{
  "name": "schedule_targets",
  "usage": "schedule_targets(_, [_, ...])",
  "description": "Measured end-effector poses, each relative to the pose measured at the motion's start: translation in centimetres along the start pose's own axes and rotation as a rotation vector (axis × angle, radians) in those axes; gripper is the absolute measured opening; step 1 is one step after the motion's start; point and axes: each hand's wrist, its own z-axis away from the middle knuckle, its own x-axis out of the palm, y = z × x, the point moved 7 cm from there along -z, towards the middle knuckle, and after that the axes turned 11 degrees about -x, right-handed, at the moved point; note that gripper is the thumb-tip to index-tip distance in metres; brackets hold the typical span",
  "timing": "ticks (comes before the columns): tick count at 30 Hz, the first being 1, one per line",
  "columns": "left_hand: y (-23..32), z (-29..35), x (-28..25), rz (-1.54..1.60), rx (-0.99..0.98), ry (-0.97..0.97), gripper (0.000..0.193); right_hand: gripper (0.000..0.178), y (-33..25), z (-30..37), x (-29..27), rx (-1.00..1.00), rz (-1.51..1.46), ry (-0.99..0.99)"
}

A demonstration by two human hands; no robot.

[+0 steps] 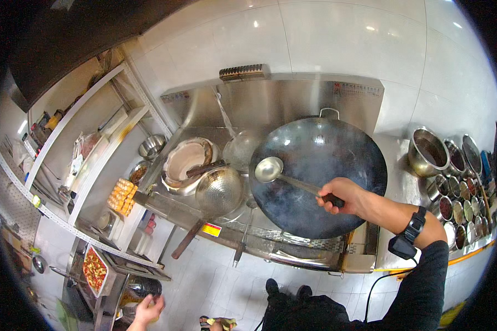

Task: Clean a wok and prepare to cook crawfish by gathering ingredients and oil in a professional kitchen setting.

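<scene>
My right hand (337,196) is closed around the dark handle of a metal ladle (269,169). The ladle's bowl hangs over the left part of a large black wok (320,151), whose inside looks bare, with thin smoke or steam above it. A black device is strapped to my right forearm. What looks like my left hand (216,326) is cut off by the lower edge, fingers closed on a yellowish piece that resembles a folded cloth (227,321). Another hand (148,310), apparently a co-worker's, is farther left with its fingers half curled.
Left of the wok are a perforated strainer (220,191), a mesh skimmer (243,149) and a round pot (188,160). Seasoning tins (453,209) and a steel pot (428,151) line the right. Metal shelving (88,201) and a tray of chopped red-and-yellow food (95,270) are at left.
</scene>
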Motion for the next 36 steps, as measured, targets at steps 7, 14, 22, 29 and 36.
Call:
schedule_targets(7, [-7.1, -11.1, 13.1, -1.969, 0.811, 0.377, 0.054, 0.010, 0.6, 10.4, -2.7, 0.008, 0.167, -0.026])
schedule_targets(14, [-5.7, -12.3, 20.1, -2.463, 1.297, 0.938, 0.048, 0.018, -1.8, 21.4, -6.8, 0.151, 0.591, 0.097])
schedule_targets(22, [-5.6, -1.9, 16.0, -2.019, 1.696, 0.643, 0.041, 0.030, -9.0, 18.2, -3.3, -0.399, 1.695, 0.231])
schedule_targets(29, [10.4, 13.5, 1.2, -1.124, 1.968, 0.296, 0.029, 0.026, -12.6, -1.8, 0.8, -0.692, 1.717, 0.297])
schedule_targets(36, [5.4, 26.8, -2.0, -1.333, 0.576, -0.860, 0.031, 0.029, -11.6, -19.8, 9.7, -0.546, 1.832, 0.220])
